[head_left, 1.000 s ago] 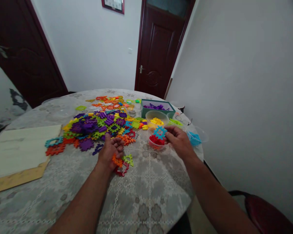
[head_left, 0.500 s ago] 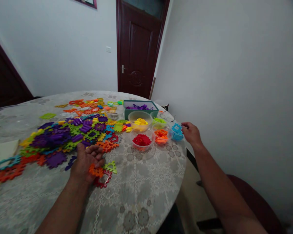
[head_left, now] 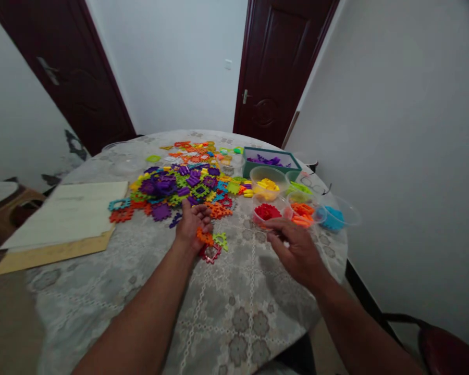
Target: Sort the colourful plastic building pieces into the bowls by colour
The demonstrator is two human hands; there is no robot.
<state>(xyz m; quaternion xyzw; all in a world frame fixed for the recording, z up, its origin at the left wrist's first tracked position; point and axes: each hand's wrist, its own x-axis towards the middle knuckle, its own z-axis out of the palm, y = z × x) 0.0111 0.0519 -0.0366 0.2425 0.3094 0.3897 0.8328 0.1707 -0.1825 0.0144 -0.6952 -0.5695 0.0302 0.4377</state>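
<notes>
the left hand (head_left: 193, 225) rests on the table (head_left: 238, 307) with its fingers curled in, their tips on an orange piece (head_left: 204, 237); whether it grips the piece or only touches it cannot be told. a green triangle piece (head_left: 221, 240) lies just beside that, to the right, and a red piece (head_left: 211, 253) sits close below, partly under the orange one. the right hand (head_left: 295, 249) hangs over the cloth well apart from the left, back up, fingers loosely bent and half open, with nothing plain in them; it is blurred, and a pale speck at its thumb is too small to make out. just beyond its fingertips stands the bowl of red pieces (head_left: 266, 213), then the bowl of orange pieces (head_left: 302, 214) and the bowl of blue pieces (head_left: 336, 216). farther back are the bowl of yellow pieces (head_left: 268, 184) and a green box (head_left: 258, 167) with purple pieces. the loose pile (head_left: 180, 185) spreads beyond the left hand, its single shapes hard to tell apart. a pale board (head_left: 68, 211) lies at the left.
</notes>
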